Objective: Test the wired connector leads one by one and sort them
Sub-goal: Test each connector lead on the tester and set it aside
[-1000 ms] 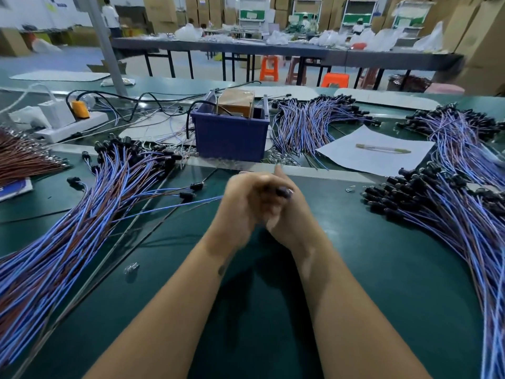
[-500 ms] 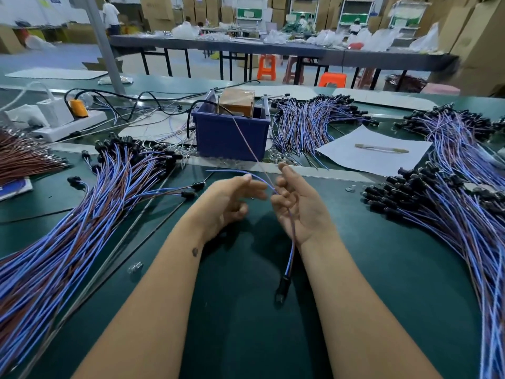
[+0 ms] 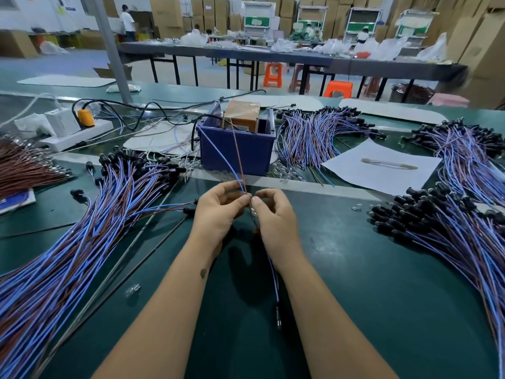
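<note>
Directly in front of the blue bin [image 3: 237, 153], on the green worktop [image 3: 369, 269], both hands meet over one wired lead [image 3: 274, 274]. The left hand [image 3: 218, 212] pinches the lead's blue and brown wires between thumb and fingertips; the right hand [image 3: 276, 217] pinches the same lead just beside it, fingers curled round. The wire ends rise toward the bin, where a brown box [image 3: 244, 116] sits; the lead's black connector [image 3: 278, 314] hangs near the worktop, between the forearms. Left of the bin lies a large pile of untaken leads [image 3: 82, 236], and further left a brown wire bundle [image 3: 24, 166] and a white power strip [image 3: 73, 134]. Right of the bin lie another lead pile [image 3: 314, 135], a white sheet [image 3: 382, 170] bearing a pen [image 3: 389, 163], and a heap of leads [image 3: 451, 228]. Nothing lies between hands and bin.
</note>
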